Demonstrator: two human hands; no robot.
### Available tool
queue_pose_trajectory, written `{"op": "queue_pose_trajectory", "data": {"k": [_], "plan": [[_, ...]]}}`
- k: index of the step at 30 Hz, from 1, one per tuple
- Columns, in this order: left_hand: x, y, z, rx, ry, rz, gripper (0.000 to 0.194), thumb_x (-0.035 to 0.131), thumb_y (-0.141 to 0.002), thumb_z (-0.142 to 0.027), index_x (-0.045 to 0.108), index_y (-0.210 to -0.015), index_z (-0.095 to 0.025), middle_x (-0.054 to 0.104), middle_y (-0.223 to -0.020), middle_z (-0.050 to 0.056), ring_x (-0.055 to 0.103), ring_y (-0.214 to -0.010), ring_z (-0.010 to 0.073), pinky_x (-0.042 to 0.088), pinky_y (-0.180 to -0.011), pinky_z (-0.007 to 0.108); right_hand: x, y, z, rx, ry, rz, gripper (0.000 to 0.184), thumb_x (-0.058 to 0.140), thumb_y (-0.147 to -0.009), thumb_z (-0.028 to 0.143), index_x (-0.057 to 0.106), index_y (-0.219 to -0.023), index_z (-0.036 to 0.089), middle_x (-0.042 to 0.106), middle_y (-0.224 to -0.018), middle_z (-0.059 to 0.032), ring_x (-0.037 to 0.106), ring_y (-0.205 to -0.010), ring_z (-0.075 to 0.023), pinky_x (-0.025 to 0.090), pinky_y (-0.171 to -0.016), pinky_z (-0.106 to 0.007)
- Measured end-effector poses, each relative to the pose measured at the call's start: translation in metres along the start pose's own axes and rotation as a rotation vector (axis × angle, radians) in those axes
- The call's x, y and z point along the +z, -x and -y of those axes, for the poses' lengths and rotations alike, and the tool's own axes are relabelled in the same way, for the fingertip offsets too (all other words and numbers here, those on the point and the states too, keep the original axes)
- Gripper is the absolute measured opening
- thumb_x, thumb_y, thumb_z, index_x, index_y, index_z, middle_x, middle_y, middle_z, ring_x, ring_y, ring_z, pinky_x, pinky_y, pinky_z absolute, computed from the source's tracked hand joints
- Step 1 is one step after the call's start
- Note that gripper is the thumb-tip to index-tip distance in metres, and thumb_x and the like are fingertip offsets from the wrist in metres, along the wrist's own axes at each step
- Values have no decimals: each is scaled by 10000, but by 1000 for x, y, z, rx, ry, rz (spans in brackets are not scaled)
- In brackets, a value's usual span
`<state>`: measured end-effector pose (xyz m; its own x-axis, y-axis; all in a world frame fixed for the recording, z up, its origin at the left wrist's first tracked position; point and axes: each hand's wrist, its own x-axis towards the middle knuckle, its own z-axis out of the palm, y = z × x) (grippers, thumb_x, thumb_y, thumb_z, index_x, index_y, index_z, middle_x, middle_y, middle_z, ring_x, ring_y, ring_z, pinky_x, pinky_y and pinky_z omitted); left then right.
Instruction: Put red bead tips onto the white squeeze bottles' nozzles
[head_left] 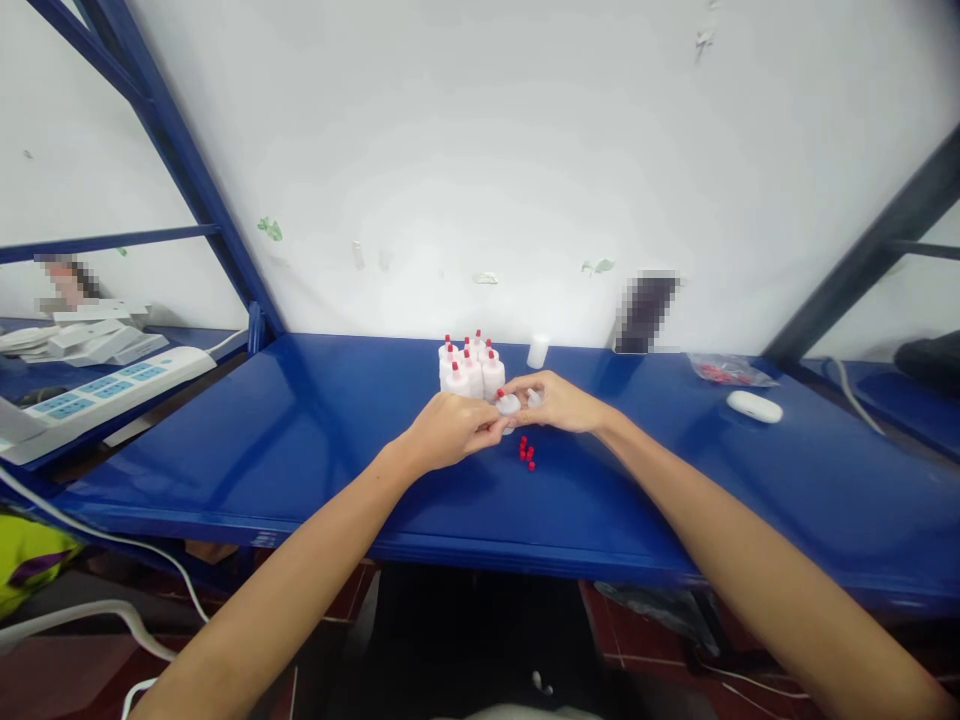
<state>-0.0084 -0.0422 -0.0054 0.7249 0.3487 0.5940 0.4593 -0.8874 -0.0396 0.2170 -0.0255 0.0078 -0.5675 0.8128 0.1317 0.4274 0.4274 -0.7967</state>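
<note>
My left hand [454, 430] and right hand [561, 402] grasp a white, red-tipped bottle [509, 404]; the table [300, 440] spreads wide toward its left edge.

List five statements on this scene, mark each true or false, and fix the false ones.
1. The left hand and right hand are both at one red-tipped bottle. True.
2. The grouped bottles lie on their sides. False: the grouped bottles stand upright.
3. Loose red caps lie on the blue table. True.
4. The power strip is at the picture's right. False: the power strip is at the left.
5. A clear bag holds red pieces. True.
</note>
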Motion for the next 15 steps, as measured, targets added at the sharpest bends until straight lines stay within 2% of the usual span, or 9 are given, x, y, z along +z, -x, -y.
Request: {"op": "queue_pose_trajectory", "data": {"k": [3,9,15], "plan": [[-2,-1,0,-9,-14,39,377,474,-956,-272,545,-605,-155,559,-539,-17,441,-473,85,237,-513,255,1,0,1,12,15,56,489,778,-691,502,728,-1028,151,476,-636,55,401,-592,-98,319,-594,-267],[-4,-1,1,-29,-49,60,395,449,-967,-282,564,-610,-158,556,-534,-13,468,-470,97,241,-504,264,-4,1,0,41,93,99,591,770,-701,517,711,-1178,172,518,-669,43,413,-622,-105,331,-624,-272],[-3,-1,0,-35,-52,40,395,456,-967,-289,568,-610,-162,537,-514,-18,446,-445,94,239,-490,263,-7,2,0,72,140,73,663,784,-676,536,682,-1220,171,534,-689,37,425,-617,-105,340,-611,-267]]}}
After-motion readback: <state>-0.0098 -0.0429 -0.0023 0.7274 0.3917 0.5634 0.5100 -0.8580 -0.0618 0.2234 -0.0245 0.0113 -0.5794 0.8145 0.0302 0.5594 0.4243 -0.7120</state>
